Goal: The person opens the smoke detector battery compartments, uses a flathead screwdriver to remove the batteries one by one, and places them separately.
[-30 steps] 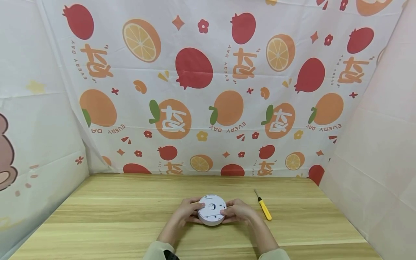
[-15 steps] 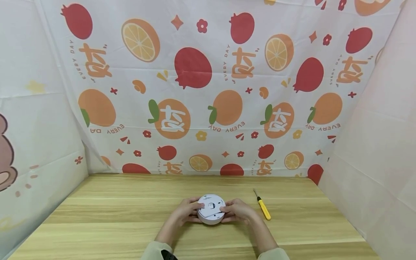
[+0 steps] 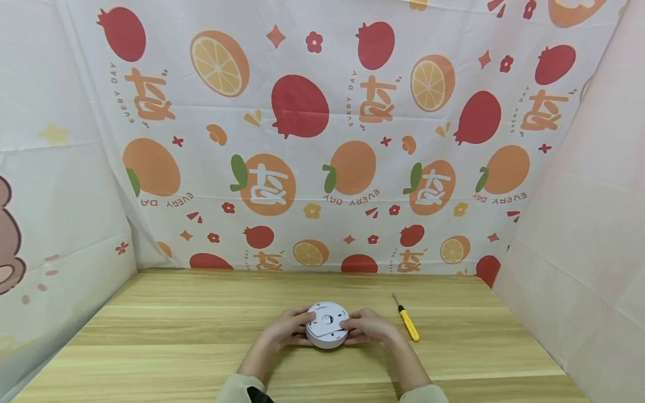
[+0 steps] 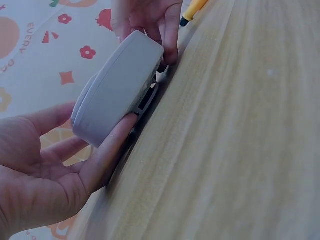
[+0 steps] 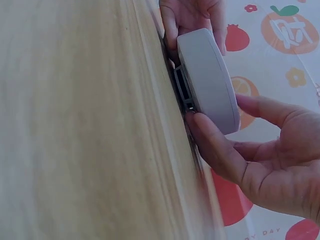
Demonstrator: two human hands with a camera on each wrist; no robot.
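Note:
Both hands hold a round white smoke detector (image 3: 326,340) at the middle of the table, a flat plate with a central hole and small slots facing up. From the left, my left hand (image 3: 288,326) grips its rim, thumb on the top face and fingers beneath. My right hand (image 3: 373,326) holds the opposite side, its thumb pressing the plate's right edge. In the left wrist view the pale side wall (image 4: 117,90) of the detector shows, with a dark vented part under it, close to the tabletop. The fingers (image 5: 215,145) of my right hand reach under that part.
A screwdriver (image 3: 410,326) with a yellow handle lies on the wood-grain table (image 3: 201,324) to the right of my right hand, its tip pointing away. A fruit-printed cloth (image 3: 312,168) hangs along the back edge, and pale cloth walls stand at both sides.
The detector's upper plate has turned slightly counterclockwise, its seam now slanting up to the right. My right thumb has shifted a little away from me with it. The screwdriver lies still.

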